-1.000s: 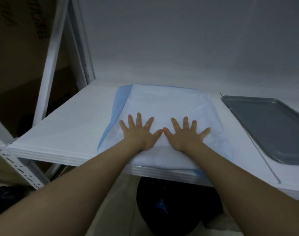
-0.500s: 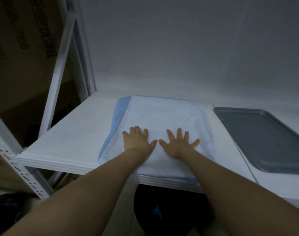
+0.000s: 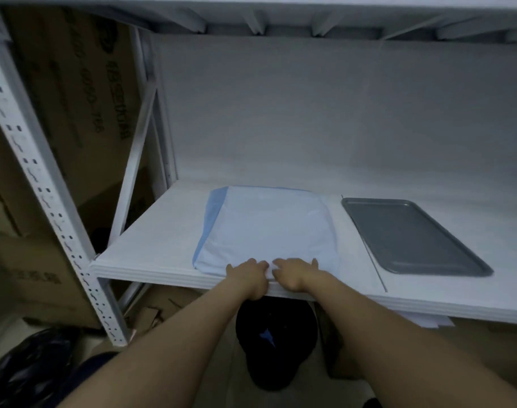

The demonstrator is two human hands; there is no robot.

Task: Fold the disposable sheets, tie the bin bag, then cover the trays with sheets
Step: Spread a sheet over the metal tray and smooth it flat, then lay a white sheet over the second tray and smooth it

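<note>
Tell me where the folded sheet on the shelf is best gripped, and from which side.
Its near edge, from the front: the folded sheet lies flat, and only that edge reaches the shelf lip, where fingers can probably get under. Left hand and right hand curl there.

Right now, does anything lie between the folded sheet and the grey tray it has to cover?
Nothing visible does. Only bare white shelf separates the folded pale-blue disposable sheet from the flat grey metal tray on its right.
</note>
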